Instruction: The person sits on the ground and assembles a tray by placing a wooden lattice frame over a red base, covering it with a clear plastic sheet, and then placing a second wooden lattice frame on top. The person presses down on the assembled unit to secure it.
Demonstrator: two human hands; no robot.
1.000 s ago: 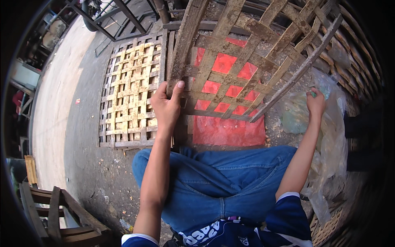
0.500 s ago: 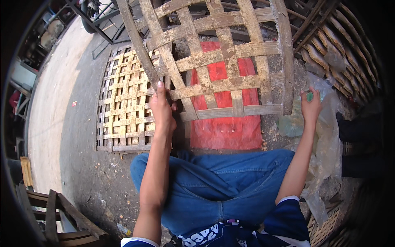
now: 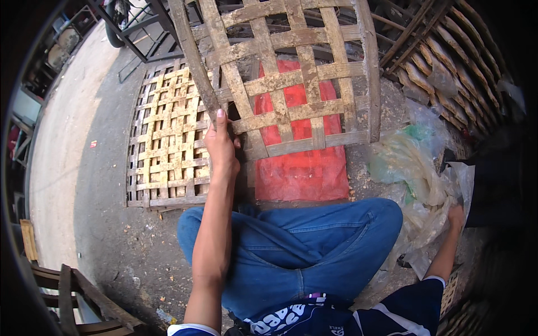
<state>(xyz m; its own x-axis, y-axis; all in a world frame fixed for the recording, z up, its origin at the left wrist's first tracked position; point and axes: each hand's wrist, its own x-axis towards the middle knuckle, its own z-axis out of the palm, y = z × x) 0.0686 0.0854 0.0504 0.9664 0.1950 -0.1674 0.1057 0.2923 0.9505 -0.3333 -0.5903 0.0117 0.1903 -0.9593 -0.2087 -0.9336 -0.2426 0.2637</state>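
Observation:
My left hand (image 3: 222, 147) is closed around the lower left corner of a woven bamboo rack (image 3: 269, 78), its thumb lying along the side bar. The rack is tilted up in front of me, with wide gaps between its worn, stained slats. Off to the right, my right hand (image 3: 455, 217) reaches into a heap of crumpled clear plastic sheeting (image 3: 417, 168) with green patches. Its fingers are largely hidden, so I cannot see whether it holds anything. Beneath the raised rack lies a red sheet (image 3: 300, 182) on the ground.
Another woven rack (image 3: 171, 140) lies on the ground at left. Layered racks or sheets (image 3: 454, 73) lean in a stack at far right. A dark metal frame (image 3: 148, 33) stands at the back, and a wooden frame (image 3: 84, 297) at lower left. My crossed legs (image 3: 291, 241) are in front.
My right hand has moved down and right into the plastic; the small green thing it held is out of sight. The held rack has shifted slightly left, still in my left hand.

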